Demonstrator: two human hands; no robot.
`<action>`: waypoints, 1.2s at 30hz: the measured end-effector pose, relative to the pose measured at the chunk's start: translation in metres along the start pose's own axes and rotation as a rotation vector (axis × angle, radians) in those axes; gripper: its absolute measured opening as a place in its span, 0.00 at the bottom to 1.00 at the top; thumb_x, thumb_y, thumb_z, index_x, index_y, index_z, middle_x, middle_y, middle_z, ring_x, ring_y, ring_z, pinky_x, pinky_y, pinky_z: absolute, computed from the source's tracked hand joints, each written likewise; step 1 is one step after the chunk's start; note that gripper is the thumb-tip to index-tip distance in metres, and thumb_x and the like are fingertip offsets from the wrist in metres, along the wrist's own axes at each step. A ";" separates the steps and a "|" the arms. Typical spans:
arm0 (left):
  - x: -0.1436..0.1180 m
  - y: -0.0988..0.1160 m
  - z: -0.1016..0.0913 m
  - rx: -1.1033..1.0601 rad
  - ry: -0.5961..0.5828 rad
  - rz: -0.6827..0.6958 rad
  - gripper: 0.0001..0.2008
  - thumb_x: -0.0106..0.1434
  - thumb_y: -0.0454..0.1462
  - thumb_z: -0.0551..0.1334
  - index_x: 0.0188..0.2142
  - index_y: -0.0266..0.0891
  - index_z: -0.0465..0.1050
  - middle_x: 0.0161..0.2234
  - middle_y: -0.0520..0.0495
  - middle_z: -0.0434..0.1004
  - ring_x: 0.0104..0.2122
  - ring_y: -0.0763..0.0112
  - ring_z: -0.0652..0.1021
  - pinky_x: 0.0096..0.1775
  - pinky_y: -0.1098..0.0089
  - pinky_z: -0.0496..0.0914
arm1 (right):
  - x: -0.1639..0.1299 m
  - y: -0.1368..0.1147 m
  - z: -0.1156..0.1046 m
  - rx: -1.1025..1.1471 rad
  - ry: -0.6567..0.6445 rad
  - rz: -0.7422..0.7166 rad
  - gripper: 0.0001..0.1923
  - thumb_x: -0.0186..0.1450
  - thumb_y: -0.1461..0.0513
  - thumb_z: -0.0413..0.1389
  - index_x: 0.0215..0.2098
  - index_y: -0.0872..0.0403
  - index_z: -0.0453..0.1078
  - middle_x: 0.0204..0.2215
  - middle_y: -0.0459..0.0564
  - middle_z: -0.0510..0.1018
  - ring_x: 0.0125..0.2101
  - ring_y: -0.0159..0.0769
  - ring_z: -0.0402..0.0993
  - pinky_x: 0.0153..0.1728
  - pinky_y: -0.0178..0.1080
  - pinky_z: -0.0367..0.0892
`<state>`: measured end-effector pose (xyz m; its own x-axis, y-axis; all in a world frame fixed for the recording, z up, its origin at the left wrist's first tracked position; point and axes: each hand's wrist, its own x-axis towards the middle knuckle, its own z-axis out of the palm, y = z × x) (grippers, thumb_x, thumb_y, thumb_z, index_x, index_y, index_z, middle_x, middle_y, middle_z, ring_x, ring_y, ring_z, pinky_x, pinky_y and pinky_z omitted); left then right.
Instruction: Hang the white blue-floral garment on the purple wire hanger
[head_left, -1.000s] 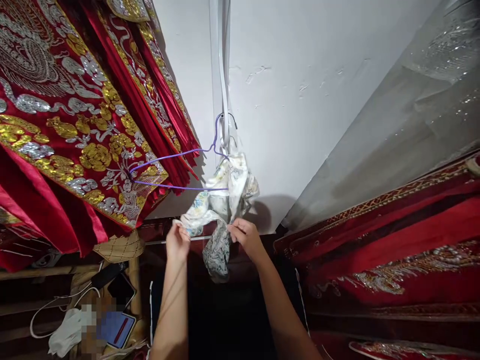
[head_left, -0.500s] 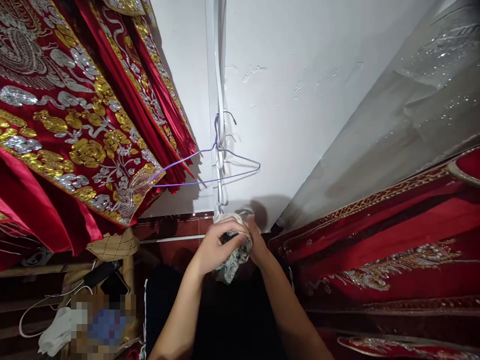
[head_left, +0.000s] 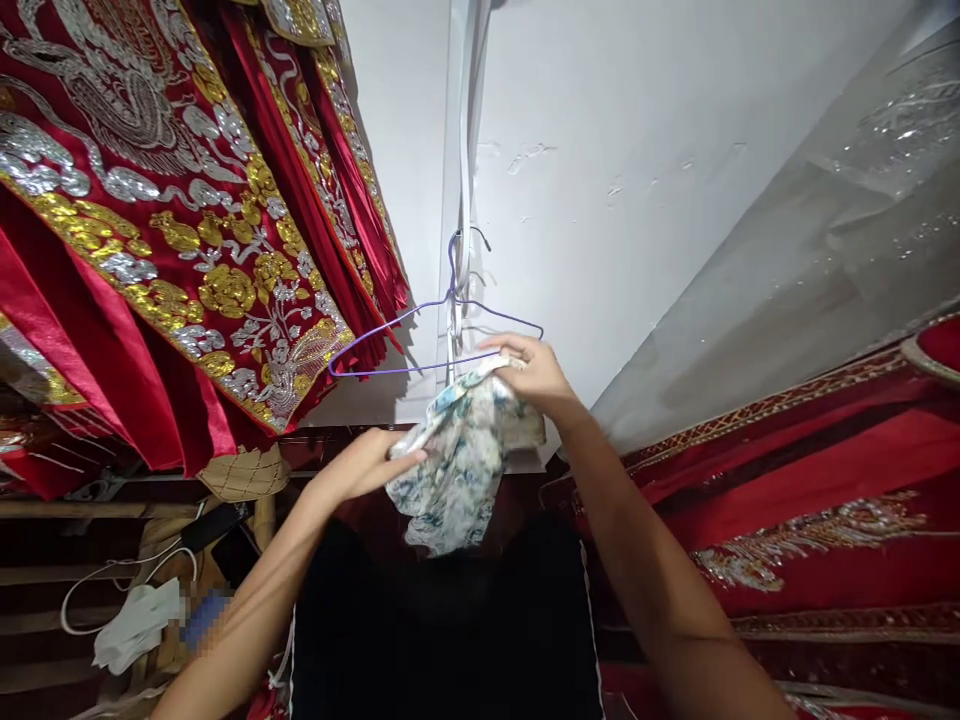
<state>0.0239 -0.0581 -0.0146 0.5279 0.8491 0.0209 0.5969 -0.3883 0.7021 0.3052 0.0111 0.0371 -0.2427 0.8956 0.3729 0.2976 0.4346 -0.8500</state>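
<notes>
A crumpled cloth garment (head_left: 457,460), white with blue-green and dark patterning, hangs between my two hands; its exact kind does not show. My left hand (head_left: 375,462) grips its left edge, the thumb lying over the fabric. At the upper right edge, my right hand (head_left: 534,372) pinches the cloth, close to the lower bar of a purple wire hanger (head_left: 390,371). That hanger hangs by its hook from a white strap (head_left: 463,150), and whether my right fingers touch it I cannot tell.
Red embroidered garments (head_left: 225,290) hang at the left. More red cloth (head_left: 810,500) lies along the right, below a sheer sparkly fabric (head_left: 847,240). Low on the left, a wooden chair holds a white cable (head_left: 75,600), a dark phone (head_left: 234,555) and white tissue (head_left: 142,625).
My hands have moved apart, and the bunched garment has spread out between them. My right hand has risen toward the hanger. The view has shifted slightly left.
</notes>
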 end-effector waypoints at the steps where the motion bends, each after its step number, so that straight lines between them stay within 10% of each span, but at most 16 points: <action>1: -0.005 -0.005 -0.007 0.047 0.026 -0.030 0.23 0.67 0.53 0.55 0.28 0.36 0.69 0.24 0.53 0.65 0.26 0.73 0.64 0.29 0.72 0.57 | 0.007 0.010 0.000 -0.012 0.050 -0.005 0.24 0.57 0.66 0.55 0.51 0.54 0.76 0.46 0.52 0.80 0.46 0.43 0.76 0.45 0.41 0.70; 8: -0.029 -0.033 -0.023 0.129 -0.091 -0.241 0.18 0.61 0.47 0.60 0.20 0.40 0.66 0.19 0.51 0.67 0.20 0.71 0.64 0.26 0.71 0.56 | 0.015 0.069 0.004 -0.278 -0.095 0.075 0.33 0.52 0.70 0.52 0.56 0.54 0.75 0.44 0.53 0.82 0.42 0.44 0.76 0.45 0.41 0.69; 13: -0.018 -0.034 -0.037 0.265 0.220 -0.124 0.08 0.61 0.40 0.60 0.27 0.41 0.72 0.32 0.43 0.77 0.34 0.59 0.77 0.40 0.65 0.68 | -0.004 0.055 -0.027 -0.346 -0.053 0.101 0.27 0.49 0.70 0.51 0.43 0.55 0.81 0.39 0.51 0.84 0.37 0.43 0.77 0.33 0.36 0.66; 18: 0.004 0.002 -0.056 0.315 0.292 0.212 0.10 0.68 0.38 0.54 0.33 0.40 0.69 0.52 0.38 0.72 0.53 0.56 0.73 0.55 0.59 0.66 | -0.028 0.036 -0.040 -0.377 0.030 0.177 0.19 0.52 0.67 0.53 0.38 0.53 0.82 0.32 0.48 0.84 0.32 0.40 0.77 0.28 0.36 0.63; 24: 0.040 0.029 -0.058 0.196 0.592 0.280 0.15 0.67 0.35 0.55 0.52 0.39 0.70 0.45 0.44 0.78 0.42 0.65 0.78 0.48 0.65 0.70 | -0.048 0.018 -0.019 -0.337 -0.058 -0.007 0.17 0.56 0.65 0.56 0.41 0.52 0.82 0.35 0.49 0.84 0.36 0.41 0.78 0.37 0.39 0.68; 30: 0.041 0.035 -0.087 0.242 0.591 0.233 0.15 0.68 0.37 0.55 0.49 0.39 0.77 0.42 0.46 0.82 0.41 0.63 0.79 0.45 0.67 0.70 | -0.038 0.011 -0.068 -0.378 0.333 0.119 0.39 0.53 0.64 0.59 0.65 0.54 0.65 0.38 0.52 0.82 0.34 0.43 0.78 0.34 0.40 0.70; 36: 0.044 0.028 -0.093 0.232 0.776 0.165 0.11 0.67 0.42 0.58 0.40 0.39 0.75 0.40 0.45 0.79 0.41 0.64 0.77 0.44 0.67 0.69 | -0.025 -0.010 -0.126 0.106 -0.164 0.402 0.19 0.48 0.51 0.71 0.30 0.57 0.81 0.30 0.57 0.83 0.30 0.46 0.79 0.31 0.42 0.72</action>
<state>0.0076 0.0015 0.0719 0.1029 0.7478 0.6559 0.7029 -0.5213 0.4840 0.4248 -0.0035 0.0838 -0.2729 0.9607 -0.0517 0.3037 0.0350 -0.9521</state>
